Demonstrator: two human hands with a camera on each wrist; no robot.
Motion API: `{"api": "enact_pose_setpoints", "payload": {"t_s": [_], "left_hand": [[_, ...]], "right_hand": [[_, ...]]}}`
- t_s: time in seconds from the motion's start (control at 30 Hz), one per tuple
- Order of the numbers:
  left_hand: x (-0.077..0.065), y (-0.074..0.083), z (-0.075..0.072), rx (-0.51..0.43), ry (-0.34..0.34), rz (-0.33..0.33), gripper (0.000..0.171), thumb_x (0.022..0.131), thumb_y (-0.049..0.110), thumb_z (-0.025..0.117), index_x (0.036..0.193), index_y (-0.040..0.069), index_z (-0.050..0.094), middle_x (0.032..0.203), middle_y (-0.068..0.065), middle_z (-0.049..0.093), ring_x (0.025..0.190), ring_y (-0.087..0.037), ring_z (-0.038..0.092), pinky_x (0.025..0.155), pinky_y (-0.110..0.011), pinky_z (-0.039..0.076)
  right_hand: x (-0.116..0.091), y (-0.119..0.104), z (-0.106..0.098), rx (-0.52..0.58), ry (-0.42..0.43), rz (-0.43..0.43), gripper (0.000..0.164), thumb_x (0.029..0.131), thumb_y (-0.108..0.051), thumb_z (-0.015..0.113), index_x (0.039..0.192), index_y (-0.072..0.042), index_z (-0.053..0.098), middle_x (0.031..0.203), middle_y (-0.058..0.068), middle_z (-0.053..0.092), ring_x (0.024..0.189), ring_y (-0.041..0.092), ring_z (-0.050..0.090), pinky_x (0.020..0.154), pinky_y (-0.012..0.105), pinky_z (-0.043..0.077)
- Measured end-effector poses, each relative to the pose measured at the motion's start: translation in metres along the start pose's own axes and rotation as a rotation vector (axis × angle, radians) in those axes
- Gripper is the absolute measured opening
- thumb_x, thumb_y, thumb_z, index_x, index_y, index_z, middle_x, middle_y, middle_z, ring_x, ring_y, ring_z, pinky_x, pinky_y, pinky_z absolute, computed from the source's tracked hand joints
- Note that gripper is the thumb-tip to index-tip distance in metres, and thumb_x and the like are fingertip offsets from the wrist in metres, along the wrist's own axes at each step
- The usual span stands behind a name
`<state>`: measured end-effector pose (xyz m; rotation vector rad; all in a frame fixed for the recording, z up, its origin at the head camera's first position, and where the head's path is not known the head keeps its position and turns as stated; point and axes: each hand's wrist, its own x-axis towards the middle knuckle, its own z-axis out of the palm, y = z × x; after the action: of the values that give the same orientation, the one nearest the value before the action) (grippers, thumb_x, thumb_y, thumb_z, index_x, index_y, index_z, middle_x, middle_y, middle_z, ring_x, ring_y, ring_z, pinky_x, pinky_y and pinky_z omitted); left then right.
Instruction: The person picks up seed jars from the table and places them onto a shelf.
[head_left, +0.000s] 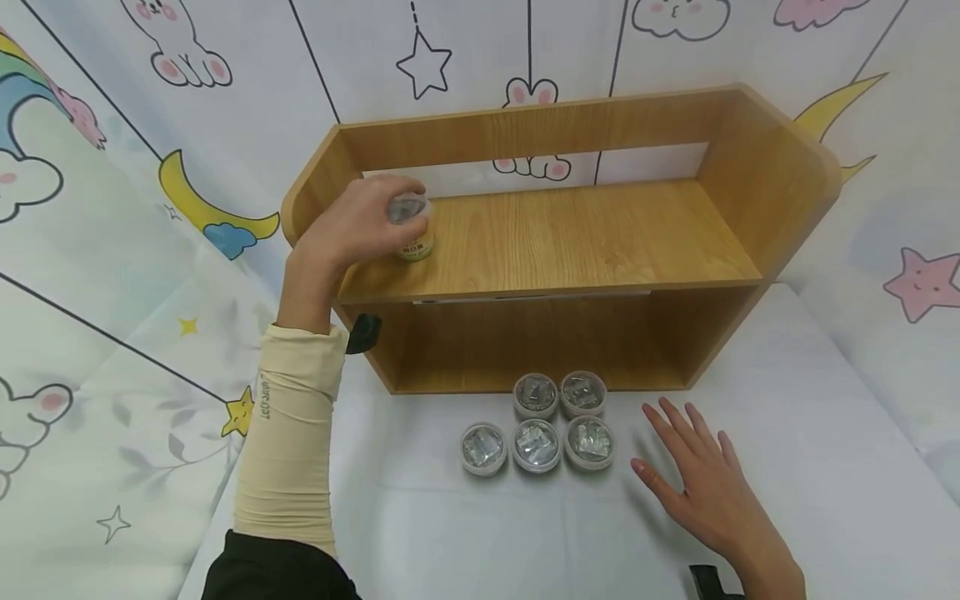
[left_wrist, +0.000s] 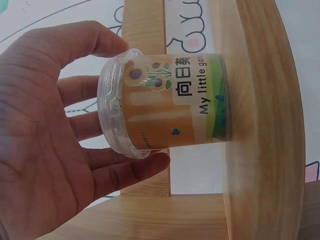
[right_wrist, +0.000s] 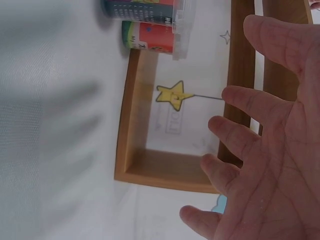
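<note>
On the upper shelf at its left end stands a lidded plant-kit cup, with sunflowers and "My little garden" on its orange and green label. My left hand grips it by the clear lid, thumb on one side and fingers on the other. In the left wrist view the cup's base meets the shelf board. My right hand hovers palm down over the white table with its fingers spread, holding nothing. Several similar lidded cups stand left of it.
The two-level wooden shelf stands at the back of the table. Its side panels and rear rail rise around the upper board. A cartoon-printed cloth hangs behind.
</note>
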<state>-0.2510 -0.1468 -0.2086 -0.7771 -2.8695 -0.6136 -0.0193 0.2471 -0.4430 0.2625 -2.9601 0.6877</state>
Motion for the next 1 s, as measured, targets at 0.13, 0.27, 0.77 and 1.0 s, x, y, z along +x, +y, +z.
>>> {"api": "enact_pose_setpoints", "payload": {"t_s": [0.13,0.27,0.77,1.0], "left_hand": [[-0.002,-0.001,-0.001,0.001,-0.001,0.003,0.042,0.095,0.029,0.056,0.131,0.007,0.059,0.131,-0.010,0.058,0.115,-0.026,0.050,0.100,-0.047,0.043],[-0.003,-0.002,-0.001,0.015,-0.005,0.002,0.043,0.095,0.029,0.055,0.133,0.007,0.058,0.133,-0.011,0.057,0.117,-0.026,0.050,0.102,-0.047,0.041],[-0.037,0.012,-0.006,0.139,0.053,-0.012,0.058,0.097,0.045,0.056,0.145,0.013,0.049,0.154,-0.008,0.038,0.143,-0.030,0.029,0.114,-0.050,0.028],[-0.077,0.022,-0.001,0.161,0.168,0.090,0.057,0.094,0.038,0.066,0.143,0.012,0.051,0.151,-0.011,0.040,0.141,-0.031,0.032,0.111,-0.052,0.032]], "right_hand": [[0.001,0.000,0.001,-0.003,-0.013,0.008,0.076,0.094,-0.053,0.060,0.155,-0.018,0.032,0.159,0.016,0.026,0.146,0.042,0.012,0.109,0.071,-0.002],[0.002,-0.001,0.001,-0.006,-0.023,0.010,0.077,0.094,-0.054,0.059,0.156,-0.019,0.031,0.159,0.016,0.026,0.146,0.042,0.012,0.109,0.071,-0.002],[0.005,-0.003,-0.001,-0.011,-0.067,0.025,0.080,0.094,-0.057,0.057,0.157,-0.020,0.026,0.160,0.017,0.022,0.146,0.044,0.009,0.109,0.070,-0.006],[0.009,-0.003,-0.004,-0.014,-0.062,0.012,0.080,0.093,-0.056,0.058,0.158,-0.020,0.025,0.161,0.016,0.020,0.147,0.043,0.006,0.109,0.070,-0.007]]}}
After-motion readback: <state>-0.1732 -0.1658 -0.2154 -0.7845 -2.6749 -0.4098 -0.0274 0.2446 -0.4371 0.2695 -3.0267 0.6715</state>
